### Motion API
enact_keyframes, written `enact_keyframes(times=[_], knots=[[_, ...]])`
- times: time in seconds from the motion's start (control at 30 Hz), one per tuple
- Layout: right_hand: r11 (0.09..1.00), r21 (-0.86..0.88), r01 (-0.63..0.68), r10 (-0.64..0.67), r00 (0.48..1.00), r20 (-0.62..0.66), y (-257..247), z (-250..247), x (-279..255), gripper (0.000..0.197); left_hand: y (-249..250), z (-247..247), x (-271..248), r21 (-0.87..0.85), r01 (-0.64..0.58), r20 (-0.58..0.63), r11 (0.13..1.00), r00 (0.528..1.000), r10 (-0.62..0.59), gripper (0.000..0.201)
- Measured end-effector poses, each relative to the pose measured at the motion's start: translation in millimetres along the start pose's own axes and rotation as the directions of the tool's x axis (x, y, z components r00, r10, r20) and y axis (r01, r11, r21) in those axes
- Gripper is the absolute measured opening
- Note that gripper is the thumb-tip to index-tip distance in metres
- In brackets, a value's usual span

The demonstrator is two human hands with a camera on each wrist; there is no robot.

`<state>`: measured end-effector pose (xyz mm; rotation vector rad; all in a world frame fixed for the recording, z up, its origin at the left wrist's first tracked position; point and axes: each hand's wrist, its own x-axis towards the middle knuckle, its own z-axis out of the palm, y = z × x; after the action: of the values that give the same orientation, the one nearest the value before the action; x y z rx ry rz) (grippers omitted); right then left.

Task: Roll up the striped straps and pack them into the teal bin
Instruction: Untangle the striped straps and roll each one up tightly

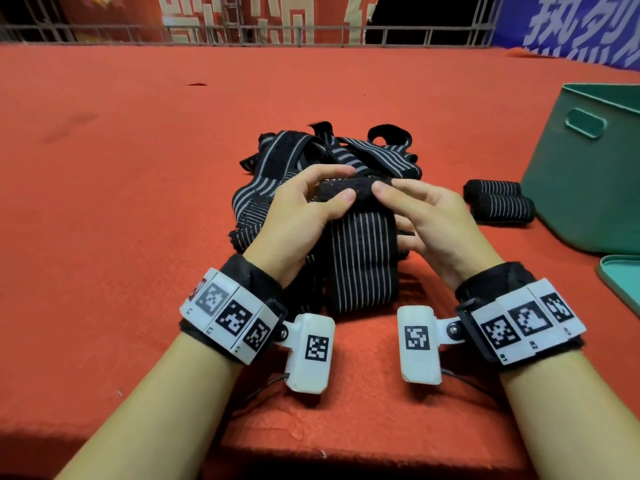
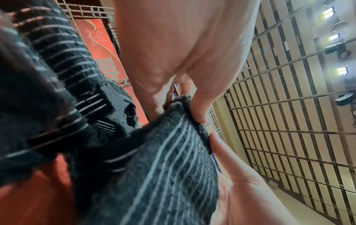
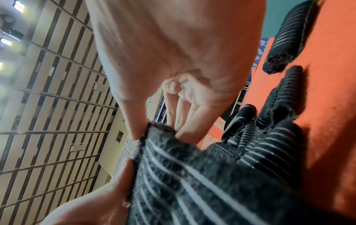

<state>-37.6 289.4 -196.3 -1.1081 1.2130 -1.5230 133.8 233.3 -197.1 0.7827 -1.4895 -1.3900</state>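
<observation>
A black strap with thin white stripes hangs between my hands over the red cloth, its top end folded over. My left hand pinches that end between thumb and fingers, and my right hand pinches it from the other side. The wrist views show the same strap held at its upper edge by the left hand and the right hand. Behind lies a tangled heap of striped straps. Two rolled straps lie beside the teal bin at the right.
A red cloth covers the table, whose front edge is close below my wrists. A teal lid lies at the right edge in front of the bin. A metal railing and banners stand behind the table.
</observation>
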Motion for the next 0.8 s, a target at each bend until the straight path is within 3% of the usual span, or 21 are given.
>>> enact_keyframes(times=[0.13, 0.27, 0.4, 0.5, 0.63, 0.73, 0.8], knots=[[0.998, 0.030, 0.062, -0.061, 0.998, -0.033, -0.2, 0.9, -1.2, 0.031, 2.5, 2.0, 0.6, -0.086, 0.043, -0.039, 0.995, 0.998, -0.046, 0.040], [0.995, 0.046, 0.093, -0.091, 0.994, -0.054, -2.3, -0.2, -1.6, 0.032, 1.1, 4.5, 0.8, -0.067, 0.176, 0.051, 0.982, 0.984, -0.173, 0.028], [0.995, -0.009, 0.100, -0.100, 0.995, 0.015, -1.0, -0.6, -1.9, 0.038, -3.4, 8.5, -0.5, -0.060, 0.206, 0.052, 0.977, 0.978, -0.203, 0.042], [0.995, -0.039, 0.088, -0.088, 0.996, 0.016, -0.6, -0.7, -1.9, 0.044, -5.9, 7.3, -0.2, -0.076, 0.220, 0.038, 0.973, 0.975, -0.217, 0.030], [0.999, -0.035, -0.018, 0.019, 1.000, 0.007, 3.8, -1.1, 4.0, 0.047, -4.1, 8.1, 2.2, -0.161, 0.159, -0.038, 0.974, 0.985, -0.167, 0.023], [0.994, 0.005, -0.112, 0.112, 0.993, 0.025, 5.4, -2.1, 5.7, 0.038, -4.1, 7.2, 4.3, -0.149, 0.080, -0.113, 0.986, 0.989, -0.097, 0.022], [0.994, -0.046, -0.098, 0.099, 0.995, 0.018, 5.4, -2.0, 4.5, 0.028, -4.6, 4.9, 5.2, -0.110, 0.024, -0.138, 0.994, 0.990, -0.039, 0.020]])
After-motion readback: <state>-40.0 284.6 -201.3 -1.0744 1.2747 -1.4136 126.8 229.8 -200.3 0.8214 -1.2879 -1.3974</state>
